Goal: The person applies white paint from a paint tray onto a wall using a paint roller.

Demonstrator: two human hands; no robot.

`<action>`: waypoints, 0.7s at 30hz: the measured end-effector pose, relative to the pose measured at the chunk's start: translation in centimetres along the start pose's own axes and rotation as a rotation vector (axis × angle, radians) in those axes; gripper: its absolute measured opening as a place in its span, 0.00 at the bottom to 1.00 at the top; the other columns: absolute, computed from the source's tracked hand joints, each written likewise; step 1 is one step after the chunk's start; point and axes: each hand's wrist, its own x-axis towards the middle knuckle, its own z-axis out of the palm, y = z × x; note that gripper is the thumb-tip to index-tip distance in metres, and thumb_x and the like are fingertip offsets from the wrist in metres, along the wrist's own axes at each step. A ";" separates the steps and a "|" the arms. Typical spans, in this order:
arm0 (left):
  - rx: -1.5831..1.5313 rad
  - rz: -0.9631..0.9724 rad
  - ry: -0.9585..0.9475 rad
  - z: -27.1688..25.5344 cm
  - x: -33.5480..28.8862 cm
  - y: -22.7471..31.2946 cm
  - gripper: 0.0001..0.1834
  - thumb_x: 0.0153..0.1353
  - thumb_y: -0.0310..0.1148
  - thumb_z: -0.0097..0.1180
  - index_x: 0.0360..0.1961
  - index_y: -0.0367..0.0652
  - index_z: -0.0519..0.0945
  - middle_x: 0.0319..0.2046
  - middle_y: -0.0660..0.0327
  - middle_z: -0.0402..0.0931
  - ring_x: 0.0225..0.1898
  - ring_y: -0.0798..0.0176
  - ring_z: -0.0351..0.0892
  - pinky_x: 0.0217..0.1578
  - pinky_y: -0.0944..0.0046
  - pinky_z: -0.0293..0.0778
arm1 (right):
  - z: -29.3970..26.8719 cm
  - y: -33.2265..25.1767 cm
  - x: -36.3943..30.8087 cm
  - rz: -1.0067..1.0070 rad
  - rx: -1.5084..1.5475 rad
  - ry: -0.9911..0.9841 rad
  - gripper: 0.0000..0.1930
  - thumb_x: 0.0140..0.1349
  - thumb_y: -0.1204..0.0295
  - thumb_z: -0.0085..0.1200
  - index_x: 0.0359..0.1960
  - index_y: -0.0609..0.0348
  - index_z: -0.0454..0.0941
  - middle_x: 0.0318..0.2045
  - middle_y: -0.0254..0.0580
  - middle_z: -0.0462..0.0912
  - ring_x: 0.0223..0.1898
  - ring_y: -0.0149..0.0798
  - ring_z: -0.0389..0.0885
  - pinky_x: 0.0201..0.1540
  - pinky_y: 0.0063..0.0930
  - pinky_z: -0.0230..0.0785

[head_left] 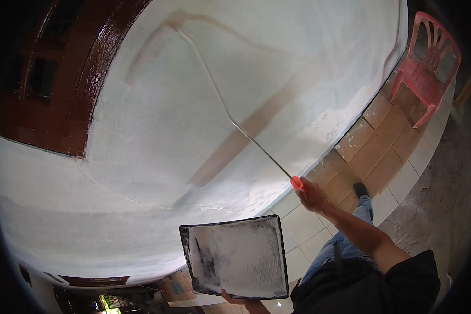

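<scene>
My right hand [311, 196] is closed round the orange handle of a paint roller [254, 141]. Its long bent metal rod reaches up and left across the white wall [157, 131]. The roller head, near the top of the wall, is blurred and hard to make out. At the lower middle, my left hand [233, 298] grips the near edge of a black paint tray [284, 261]. White paint coats the tray's inside, with ridges showing on its right half and a dark patch on its left. Most of the left hand's fingers are hidden beneath the tray.
A glossy dark red-brown window frame [91, 94] edges the wall at upper left. On the right, a red plastic chair [424, 78] stands on brown sheets [377, 152] covering part of the tiled floor [303, 225]. Rough grey ground [429, 193] lies beyond the tiles.
</scene>
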 end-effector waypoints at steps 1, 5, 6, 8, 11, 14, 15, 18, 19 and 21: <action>0.011 0.001 0.016 0.5 -0.3 0.1 0.42 0.45 0.59 0.48 0.58 0.44 0.63 0.59 0.53 0.58 0.59 0.47 0.57 0.55 0.46 0.58 | -0.2 -0.7 0.8 0.001 0.000 0.002 0.17 0.61 0.57 0.47 0.35 0.60 0.67 0.19 0.55 0.74 0.27 0.60 0.76 0.26 0.44 0.66; 0.018 -0.002 0.027 0.0 -0.1 0.3 0.42 0.45 0.59 0.48 0.58 0.43 0.63 0.60 0.53 0.58 0.59 0.47 0.58 0.55 0.46 0.58 | -0.4 -0.2 1.5 -0.028 0.003 0.014 0.18 0.61 0.56 0.46 0.35 0.60 0.67 0.20 0.55 0.75 0.28 0.61 0.76 0.27 0.44 0.67; 0.021 -0.004 0.025 -0.5 0.2 0.2 0.42 0.45 0.59 0.48 0.58 0.43 0.63 0.60 0.53 0.58 0.59 0.47 0.58 0.55 0.46 0.58 | -0.3 0.9 1.3 -0.020 -0.031 0.032 0.18 0.61 0.55 0.47 0.35 0.60 0.67 0.20 0.55 0.75 0.28 0.61 0.76 0.27 0.44 0.67; 0.027 0.014 0.030 -1.5 0.9 0.0 0.42 0.45 0.59 0.47 0.58 0.43 0.63 0.60 0.52 0.58 0.59 0.47 0.58 0.55 0.47 0.59 | 0.1 4.4 -0.7 -0.041 -0.019 0.056 0.17 0.60 0.56 0.47 0.36 0.59 0.68 0.20 0.55 0.75 0.28 0.61 0.76 0.26 0.44 0.67; 0.073 0.020 0.032 -1.1 0.9 0.1 0.42 0.46 0.59 0.47 0.58 0.42 0.63 0.60 0.52 0.58 0.59 0.48 0.58 0.55 0.47 0.59 | -0.1 9.5 -5.1 0.012 -0.053 0.069 0.16 0.60 0.56 0.48 0.36 0.58 0.68 0.20 0.54 0.75 0.28 0.61 0.75 0.26 0.45 0.66; 0.052 -0.028 0.019 0.5 0.2 0.4 0.42 0.45 0.59 0.47 0.58 0.43 0.63 0.59 0.52 0.59 0.58 0.48 0.59 0.55 0.47 0.60 | -1.0 11.8 -9.2 0.086 -0.132 0.044 0.16 0.60 0.57 0.47 0.36 0.58 0.68 0.20 0.55 0.74 0.27 0.61 0.75 0.26 0.46 0.66; 0.055 -0.027 0.021 0.8 0.0 0.5 0.42 0.45 0.59 0.47 0.58 0.43 0.63 0.59 0.52 0.59 0.58 0.48 0.59 0.55 0.47 0.60 | -1.3 12.2 -10.3 0.095 -0.123 0.039 0.15 0.60 0.57 0.47 0.36 0.58 0.67 0.20 0.55 0.74 0.27 0.61 0.75 0.27 0.46 0.66; 0.084 -0.032 0.049 1.1 -0.4 0.7 0.42 0.45 0.59 0.47 0.58 0.42 0.63 0.59 0.53 0.59 0.58 0.48 0.59 0.55 0.47 0.60 | -1.4 11.9 -11.4 0.095 -0.127 0.042 0.15 0.61 0.59 0.46 0.36 0.59 0.67 0.20 0.55 0.74 0.27 0.61 0.75 0.27 0.47 0.66; 0.069 -0.045 0.024 1.1 -0.3 0.5 0.42 0.45 0.59 0.47 0.58 0.42 0.63 0.59 0.53 0.59 0.58 0.48 0.59 0.55 0.47 0.60 | -1.5 11.5 -11.2 0.096 -0.136 0.051 0.14 0.60 0.60 0.47 0.36 0.59 0.67 0.21 0.55 0.74 0.27 0.61 0.75 0.27 0.46 0.66; 0.059 -0.064 0.001 0.7 0.0 0.1 0.42 0.46 0.59 0.47 0.58 0.42 0.63 0.59 0.53 0.59 0.59 0.48 0.59 0.55 0.47 0.60 | -1.4 10.9 -10.6 0.106 -0.146 0.060 0.14 0.60 0.60 0.48 0.37 0.59 0.68 0.21 0.55 0.75 0.27 0.61 0.75 0.27 0.46 0.66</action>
